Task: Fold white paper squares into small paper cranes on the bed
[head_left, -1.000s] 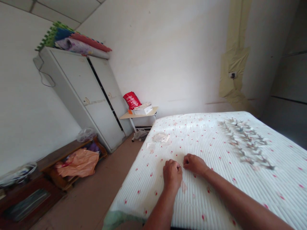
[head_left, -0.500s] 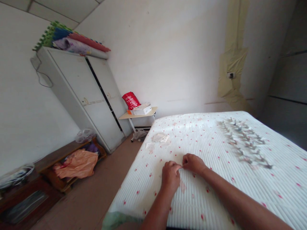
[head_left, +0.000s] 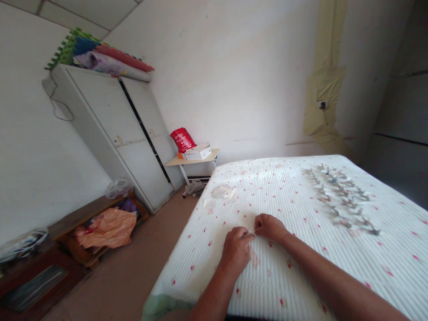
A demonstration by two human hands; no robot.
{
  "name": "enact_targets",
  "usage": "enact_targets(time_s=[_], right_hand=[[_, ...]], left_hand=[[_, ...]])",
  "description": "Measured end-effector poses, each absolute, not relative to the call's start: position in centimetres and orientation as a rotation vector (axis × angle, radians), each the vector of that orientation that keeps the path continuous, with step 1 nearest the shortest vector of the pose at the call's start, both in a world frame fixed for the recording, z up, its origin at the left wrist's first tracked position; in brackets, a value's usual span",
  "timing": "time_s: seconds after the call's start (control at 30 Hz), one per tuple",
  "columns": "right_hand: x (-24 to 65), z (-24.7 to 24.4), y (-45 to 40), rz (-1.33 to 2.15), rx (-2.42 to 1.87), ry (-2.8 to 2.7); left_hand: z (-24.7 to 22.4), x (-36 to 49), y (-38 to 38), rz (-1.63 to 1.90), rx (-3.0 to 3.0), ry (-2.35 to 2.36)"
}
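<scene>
Head view, left hand (head_left: 236, 250), right hand (head_left: 270, 228), curled, almost touching, over mattress (head_left: 203, 267)

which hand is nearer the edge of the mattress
The left hand sits closer to the mattress edge by the floor; the right hand lies farther in, toward the rows of small pale pieces.

L hand (head_left: 236, 251) shifted down-left vs earlier, rolled, fingers flatter toward R hand (head_left: 270, 228).
</scene>
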State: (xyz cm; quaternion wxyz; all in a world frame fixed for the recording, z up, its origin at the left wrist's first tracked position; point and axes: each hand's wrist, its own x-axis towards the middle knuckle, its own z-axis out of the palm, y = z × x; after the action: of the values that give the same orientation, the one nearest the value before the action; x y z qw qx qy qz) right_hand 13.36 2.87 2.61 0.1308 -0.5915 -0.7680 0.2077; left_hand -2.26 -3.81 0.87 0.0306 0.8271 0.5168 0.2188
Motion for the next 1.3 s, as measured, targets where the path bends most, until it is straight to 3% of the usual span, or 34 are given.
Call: enact_targets(time_s=[0.83, 1.3], right_hand=[[15.1, 1.8, 4.7, 0.950, -1.577, -2.012], [14.0, 1.9, 3.8, 0.758, -1.693, -2.062]], left_hand=[[1.3, -1.7, -3.9, 0.508, 2.566, 1.722], [1.4, -1.5, -4.0, 0.571, 2.562, 1.726]])
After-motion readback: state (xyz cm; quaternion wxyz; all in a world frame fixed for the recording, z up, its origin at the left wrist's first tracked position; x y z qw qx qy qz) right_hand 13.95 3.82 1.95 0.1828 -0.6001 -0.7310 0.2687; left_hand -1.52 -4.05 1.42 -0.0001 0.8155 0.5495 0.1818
